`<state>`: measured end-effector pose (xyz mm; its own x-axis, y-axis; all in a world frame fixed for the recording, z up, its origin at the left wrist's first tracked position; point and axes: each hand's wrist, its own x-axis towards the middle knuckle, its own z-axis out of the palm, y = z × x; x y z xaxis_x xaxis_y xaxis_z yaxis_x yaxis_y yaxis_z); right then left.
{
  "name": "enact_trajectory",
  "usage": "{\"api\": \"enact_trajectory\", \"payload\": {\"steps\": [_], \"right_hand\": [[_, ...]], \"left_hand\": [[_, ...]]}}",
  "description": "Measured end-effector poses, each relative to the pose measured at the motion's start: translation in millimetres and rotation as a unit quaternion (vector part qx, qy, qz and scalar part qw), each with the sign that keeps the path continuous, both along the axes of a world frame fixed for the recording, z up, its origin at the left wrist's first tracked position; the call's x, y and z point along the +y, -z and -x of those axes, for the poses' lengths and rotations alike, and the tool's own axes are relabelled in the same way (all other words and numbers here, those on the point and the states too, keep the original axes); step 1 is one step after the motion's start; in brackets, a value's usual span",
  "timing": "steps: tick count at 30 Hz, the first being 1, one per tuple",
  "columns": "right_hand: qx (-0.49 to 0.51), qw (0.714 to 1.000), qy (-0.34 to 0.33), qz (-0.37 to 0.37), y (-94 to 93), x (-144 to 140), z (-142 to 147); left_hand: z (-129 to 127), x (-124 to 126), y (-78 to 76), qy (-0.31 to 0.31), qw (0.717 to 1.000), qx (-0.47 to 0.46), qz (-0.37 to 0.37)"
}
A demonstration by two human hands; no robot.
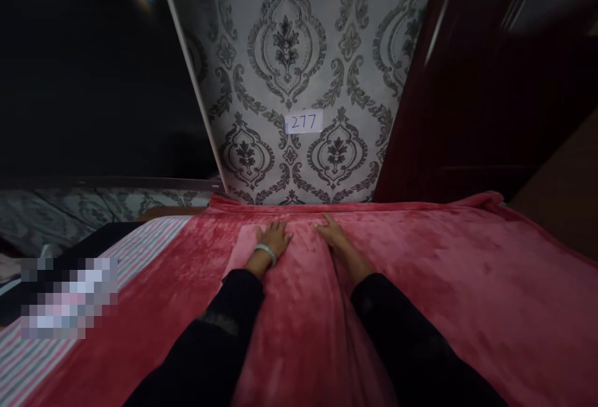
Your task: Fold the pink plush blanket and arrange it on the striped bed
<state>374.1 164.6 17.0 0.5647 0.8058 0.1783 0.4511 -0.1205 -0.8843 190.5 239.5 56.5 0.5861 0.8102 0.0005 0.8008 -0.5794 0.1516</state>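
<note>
Landmark: plush red fleece blanket [420, 282] spread flat over the bed. Left of it, a pink-and-grey striped sheet [154, 239] shows at the blanket's left edge. Left hand [273, 237], pale bangle [265, 252] on the wrist, lies palm-down near the blanket's far edge, fingers spread flat, gripping nothing. Right hand [332, 232] just beside it, also palm-down, fingers extended; possibly pressing a fold, light is too dim to say. Beyond the blanket's far edge: grey damask wallpaper [299, 52] with a white "277" label [304, 122]. Right of that, a dark red wooden door [490, 83].
</note>
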Motion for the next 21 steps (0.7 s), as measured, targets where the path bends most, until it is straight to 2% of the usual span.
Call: {"api": "enact_trajectory", "payload": {"steps": [3,7,12,14,17,19,21], "right_hand": [[-0.02,0.999,0.023,0.034,6.8,6.0,2.3],[-0.061,0.992,0.06,0.09,9.8,-1.4,5.1],[-0.112,0.983,0.082,0.121,-15.8,-13.4,14.7],[-0.192,0.975,0.045,0.103,-24.8,-16.8,22.8],[-0.301,0.945,-0.064,0.109,-24.1,-18.6,34.5],[-0.291,0.938,-0.104,0.16,-16.8,-18.3,38.0],[-0.268,0.938,-0.112,0.188,-10.2,-17.9,37.4]], "left_hand": [[1.3,-2.0,16.6,0.008,0.999,0.009,-0.035],[-0.2,3.5,20.8,0.008,0.999,0.037,-0.023],[-0.1,8.5,19.7,0.001,0.999,0.044,-0.021],[0.0,10.0,20.4,0.005,0.998,0.048,-0.034],[-1.6,11.9,19.7,0.011,0.997,0.056,-0.048],[-2.9,12.7,16.9,0.008,0.997,0.061,-0.055],[-2.1,14.3,13.4,-0.007,0.996,0.063,-0.058]]}}
